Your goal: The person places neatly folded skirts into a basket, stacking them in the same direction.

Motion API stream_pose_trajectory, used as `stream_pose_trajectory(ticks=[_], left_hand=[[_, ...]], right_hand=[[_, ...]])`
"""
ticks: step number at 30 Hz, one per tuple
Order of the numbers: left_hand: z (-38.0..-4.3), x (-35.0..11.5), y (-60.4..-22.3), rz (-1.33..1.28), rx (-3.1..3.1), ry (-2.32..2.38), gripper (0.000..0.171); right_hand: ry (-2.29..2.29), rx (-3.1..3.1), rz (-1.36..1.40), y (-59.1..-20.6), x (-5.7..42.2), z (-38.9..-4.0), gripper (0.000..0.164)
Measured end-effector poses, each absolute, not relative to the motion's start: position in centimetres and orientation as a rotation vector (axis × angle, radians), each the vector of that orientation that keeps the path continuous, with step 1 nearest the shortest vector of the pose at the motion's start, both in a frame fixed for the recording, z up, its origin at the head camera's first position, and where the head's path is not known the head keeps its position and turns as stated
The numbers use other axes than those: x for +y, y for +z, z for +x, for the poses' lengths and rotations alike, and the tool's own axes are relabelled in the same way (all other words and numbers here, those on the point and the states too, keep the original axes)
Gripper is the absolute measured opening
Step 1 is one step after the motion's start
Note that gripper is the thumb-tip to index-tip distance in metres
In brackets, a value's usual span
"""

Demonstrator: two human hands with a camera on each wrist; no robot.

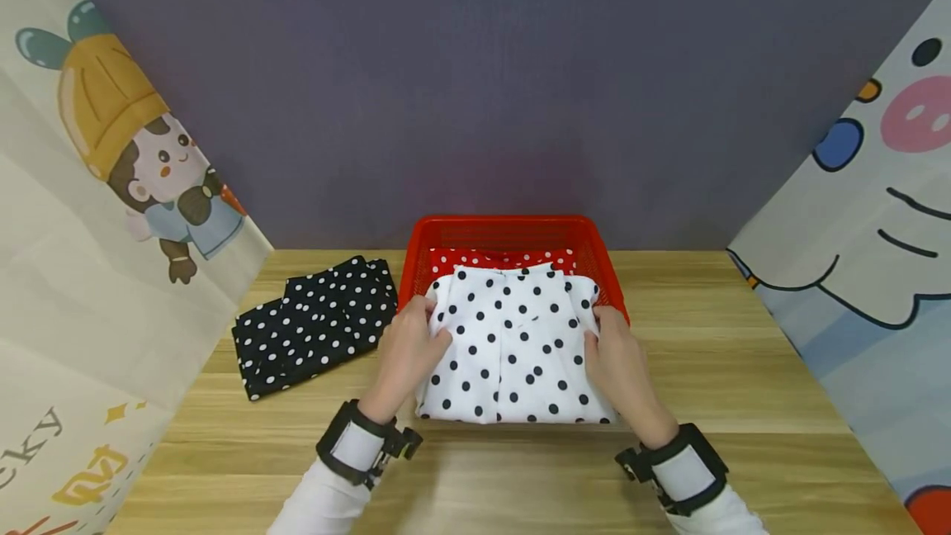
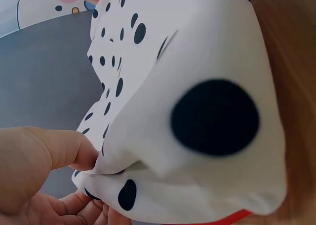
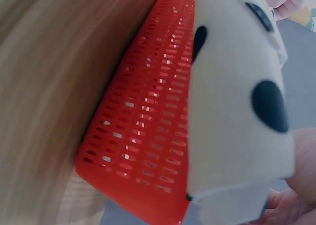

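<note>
A folded white cloth with black dots (image 1: 516,353) is held over the red plastic basket (image 1: 505,222), covering its front part. My left hand (image 1: 410,349) pinches the cloth's left side, thumb on top and fingers beneath, as the left wrist view shows. On the opposite side my right hand (image 1: 622,363) grips the other edge; its fingers (image 3: 291,205) are partly cut off in the right wrist view. Behind the white cloth, a red cloth with white dots (image 1: 496,258) lies inside the basket, mostly hidden.
To the left of the basket, a folded black cloth with white dots (image 1: 319,327) lies on the wooden table (image 1: 743,403). A dark grey panel (image 1: 505,89) rises at the table's back edge. Cartoon-printed sheets (image 1: 89,271) flank both sides.
</note>
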State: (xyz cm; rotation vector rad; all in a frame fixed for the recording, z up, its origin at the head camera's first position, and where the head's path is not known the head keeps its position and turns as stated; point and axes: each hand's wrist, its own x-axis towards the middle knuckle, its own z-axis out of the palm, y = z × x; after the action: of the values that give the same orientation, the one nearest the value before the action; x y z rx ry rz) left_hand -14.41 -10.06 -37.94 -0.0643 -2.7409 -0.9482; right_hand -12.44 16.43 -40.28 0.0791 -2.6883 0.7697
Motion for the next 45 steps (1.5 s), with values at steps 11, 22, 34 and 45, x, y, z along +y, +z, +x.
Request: stream_pose_trajectory(ticks=[11, 22, 34, 45], left_hand=[[-17.4, -9.8, -36.6, -0.067, -2.786, -0.892, 0.028], [-19.1, -9.7, -36.4, -0.052, -2.826, -0.902, 0.029], [-21.5, -9.9, -35.0, -0.072, -2.861, -0.869, 0.026], [-24.1, -10.0, -34.2, -0.074, -2.889, -0.847, 0.020]], right_hand=[[0.759, -2.719, 0.115, -39.2, 17.0, -15.4, 0.032], [0.767, -2.740, 0.133, -39.1, 17.1, -17.3, 0.031], [0.736, -2.790, 0.132, -37.7, 17.1, -20.0, 0.032], [0.699, -2.848, 0.101, -36.2, 16.8, -22.7, 0.033]])
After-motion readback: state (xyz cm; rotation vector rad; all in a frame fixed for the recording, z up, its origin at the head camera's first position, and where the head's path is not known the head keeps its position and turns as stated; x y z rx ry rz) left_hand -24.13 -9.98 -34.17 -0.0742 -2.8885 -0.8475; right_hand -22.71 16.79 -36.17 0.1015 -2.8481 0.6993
